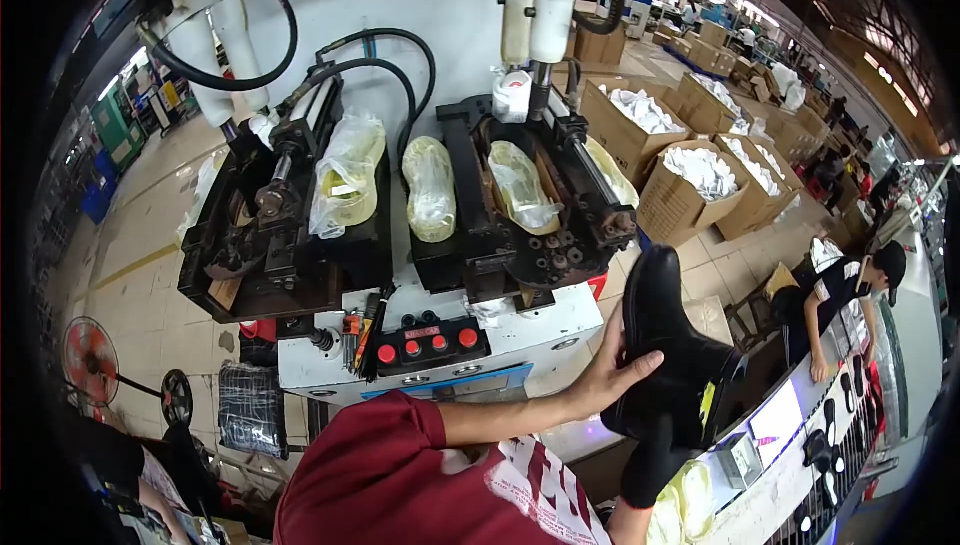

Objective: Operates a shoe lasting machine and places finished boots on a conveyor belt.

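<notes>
A black ankle boot [662, 310] with a yellow patch on its side is held up to the right of the machine. My bare left hand [612, 375] grips it from the left, the thumb lying across the shaft. Below, my right hand [652, 460] in a black glove holds the boot's lower part; its fingers partly merge with the black surface. Left of the boot, the pressing machine carries plastic-wrapped yellowish shoe-shaped forms: one [350, 180] on the left, one [430, 190] in the middle, and another [524, 185] inside the right clamp.
A control box [430, 348] with red buttons sits on the machine's front. Beside it stand several tools [368, 335]. Right of me runs a conveyor [800, 475] with shoe parts, and a person [840, 295] bends over it. Cartons [690, 185] stand behind; a fan [91, 353] is at left.
</notes>
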The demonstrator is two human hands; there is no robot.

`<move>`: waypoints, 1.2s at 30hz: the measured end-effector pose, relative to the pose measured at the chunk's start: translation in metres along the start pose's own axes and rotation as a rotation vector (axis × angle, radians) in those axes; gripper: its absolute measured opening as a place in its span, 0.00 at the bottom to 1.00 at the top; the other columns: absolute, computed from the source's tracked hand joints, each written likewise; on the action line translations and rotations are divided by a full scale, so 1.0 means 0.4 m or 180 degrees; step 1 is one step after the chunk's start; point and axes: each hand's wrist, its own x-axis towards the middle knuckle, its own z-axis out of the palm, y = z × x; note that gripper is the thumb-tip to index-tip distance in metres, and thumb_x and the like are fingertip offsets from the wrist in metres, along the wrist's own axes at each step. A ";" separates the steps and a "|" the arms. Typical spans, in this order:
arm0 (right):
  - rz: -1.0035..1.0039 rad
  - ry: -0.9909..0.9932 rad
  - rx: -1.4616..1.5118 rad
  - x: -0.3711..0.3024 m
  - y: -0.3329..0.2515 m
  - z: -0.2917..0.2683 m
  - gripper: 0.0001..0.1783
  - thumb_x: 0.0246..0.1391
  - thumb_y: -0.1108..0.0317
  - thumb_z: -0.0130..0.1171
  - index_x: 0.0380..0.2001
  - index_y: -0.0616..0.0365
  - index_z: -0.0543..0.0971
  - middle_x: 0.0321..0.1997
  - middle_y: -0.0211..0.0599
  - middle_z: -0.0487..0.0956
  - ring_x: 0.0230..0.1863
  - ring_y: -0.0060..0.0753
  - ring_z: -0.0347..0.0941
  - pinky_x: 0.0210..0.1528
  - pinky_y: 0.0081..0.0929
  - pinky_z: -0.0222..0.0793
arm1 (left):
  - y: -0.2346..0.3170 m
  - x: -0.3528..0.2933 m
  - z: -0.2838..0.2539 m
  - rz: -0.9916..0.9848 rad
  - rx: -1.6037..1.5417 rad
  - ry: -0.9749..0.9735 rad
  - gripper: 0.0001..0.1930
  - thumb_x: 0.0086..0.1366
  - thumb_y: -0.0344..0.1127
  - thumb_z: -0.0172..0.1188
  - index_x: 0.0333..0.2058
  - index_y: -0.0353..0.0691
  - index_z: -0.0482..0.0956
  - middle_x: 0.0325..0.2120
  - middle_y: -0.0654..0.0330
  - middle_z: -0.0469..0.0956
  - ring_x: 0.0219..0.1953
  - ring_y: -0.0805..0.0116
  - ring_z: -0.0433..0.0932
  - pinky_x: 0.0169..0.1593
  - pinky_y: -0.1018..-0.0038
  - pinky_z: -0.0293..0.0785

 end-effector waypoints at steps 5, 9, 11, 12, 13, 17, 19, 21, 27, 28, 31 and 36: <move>0.0837 -0.1359 0.1123 0.308 -0.075 0.347 0.25 0.65 0.62 0.56 0.61 0.63 0.71 0.58 0.41 0.76 0.57 0.35 0.74 0.59 0.34 0.70 | 0.116 0.027 -0.241 0.0143 0.0972 0.0191 0.45 0.72 0.45 0.57 0.72 0.39 0.34 0.72 0.47 0.46 0.73 0.58 0.51 0.71 0.65 0.51; 0.1001 -0.1360 0.0784 0.492 0.075 0.605 0.24 0.57 0.65 0.65 0.56 0.61 0.76 0.52 0.40 0.80 0.50 0.32 0.77 0.52 0.29 0.74 | 0.000 -0.128 -0.452 -0.1652 0.1394 -0.0584 0.21 0.75 0.40 0.51 0.62 0.37 0.67 0.57 0.55 0.74 0.60 0.65 0.71 0.61 0.70 0.67; 0.0881 -0.1545 0.0678 0.508 0.131 0.743 0.22 0.57 0.67 0.65 0.55 0.60 0.78 0.51 0.36 0.81 0.48 0.29 0.77 0.50 0.26 0.73 | -0.170 -0.159 -0.515 -0.0957 0.2263 -0.0030 0.16 0.76 0.39 0.49 0.55 0.35 0.72 0.47 0.54 0.79 0.52 0.63 0.77 0.56 0.70 0.71; 0.0880 -0.1627 0.0623 0.513 0.149 0.797 0.22 0.57 0.67 0.64 0.55 0.60 0.79 0.50 0.35 0.82 0.47 0.29 0.78 0.50 0.26 0.73 | -0.209 -0.134 -0.539 -0.0197 0.2873 0.0533 0.16 0.76 0.40 0.49 0.53 0.34 0.72 0.42 0.53 0.80 0.49 0.60 0.78 0.54 0.68 0.72; 0.0852 -0.1611 0.0615 0.535 0.182 0.834 0.22 0.57 0.67 0.64 0.55 0.60 0.79 0.50 0.35 0.82 0.47 0.29 0.78 0.50 0.26 0.73 | -0.174 -0.082 -0.527 -0.0718 0.2355 0.0946 0.17 0.76 0.41 0.48 0.51 0.32 0.71 0.45 0.48 0.75 0.51 0.53 0.75 0.53 0.65 0.71; -0.0476 -0.1831 -0.0326 0.581 0.330 0.952 0.18 0.58 0.68 0.63 0.50 0.62 0.82 0.46 0.37 0.84 0.45 0.30 0.80 0.48 0.28 0.73 | -0.172 -0.040 -0.510 -0.0553 0.2991 0.1524 0.25 0.71 0.45 0.56 0.57 0.33 0.64 0.54 0.43 0.67 0.55 0.46 0.71 0.57 0.61 0.69; -0.1190 -0.2072 -0.0584 0.572 0.384 0.997 0.16 0.57 0.68 0.62 0.47 0.65 0.83 0.44 0.43 0.86 0.45 0.30 0.81 0.46 0.31 0.74 | -0.164 -0.052 -0.523 -0.0181 0.2842 0.1184 0.24 0.70 0.43 0.57 0.59 0.38 0.66 0.53 0.46 0.70 0.55 0.50 0.73 0.56 0.62 0.71; -0.1402 -0.1959 -0.0913 0.577 0.434 1.003 0.16 0.57 0.67 0.63 0.46 0.65 0.83 0.42 0.43 0.86 0.44 0.30 0.82 0.45 0.31 0.74 | -0.177 -0.105 -0.581 -0.0638 0.2533 0.0488 0.20 0.71 0.42 0.57 0.56 0.38 0.69 0.51 0.45 0.71 0.54 0.50 0.74 0.54 0.62 0.73; -0.1868 -0.2139 -0.2768 0.594 0.405 0.970 0.24 0.56 0.48 0.62 0.41 0.59 0.85 0.33 0.52 0.84 0.37 0.55 0.81 0.40 0.45 0.76 | -0.144 -0.315 -0.768 -0.2715 0.1465 -0.1089 0.18 0.76 0.43 0.50 0.58 0.41 0.72 0.54 0.53 0.74 0.57 0.62 0.73 0.60 0.68 0.70; -0.1832 -0.2127 -0.2926 0.588 0.404 0.962 0.24 0.57 0.48 0.61 0.44 0.58 0.84 0.33 0.54 0.83 0.36 0.57 0.80 0.37 0.45 0.75 | -0.099 -0.314 -0.760 -0.3159 0.1270 -0.1094 0.19 0.76 0.43 0.49 0.59 0.41 0.72 0.56 0.53 0.73 0.59 0.62 0.72 0.61 0.67 0.70; -0.1583 -0.1711 -0.3243 0.534 0.445 0.967 0.26 0.57 0.45 0.61 0.48 0.53 0.83 0.33 0.55 0.82 0.37 0.59 0.80 0.36 0.47 0.74 | -0.047 -0.309 -0.750 -0.2444 0.1519 -0.1272 0.22 0.76 0.46 0.49 0.60 0.38 0.71 0.55 0.50 0.76 0.57 0.60 0.75 0.59 0.68 0.70; -0.1681 -0.2486 -0.3080 0.554 0.460 0.987 0.28 0.57 0.43 0.60 0.47 0.56 0.82 0.34 0.57 0.82 0.37 0.61 0.79 0.38 0.48 0.75 | -0.061 -0.251 -0.703 -0.2322 0.1365 -0.1469 0.21 0.77 0.45 0.47 0.60 0.38 0.70 0.57 0.54 0.72 0.59 0.63 0.71 0.62 0.68 0.68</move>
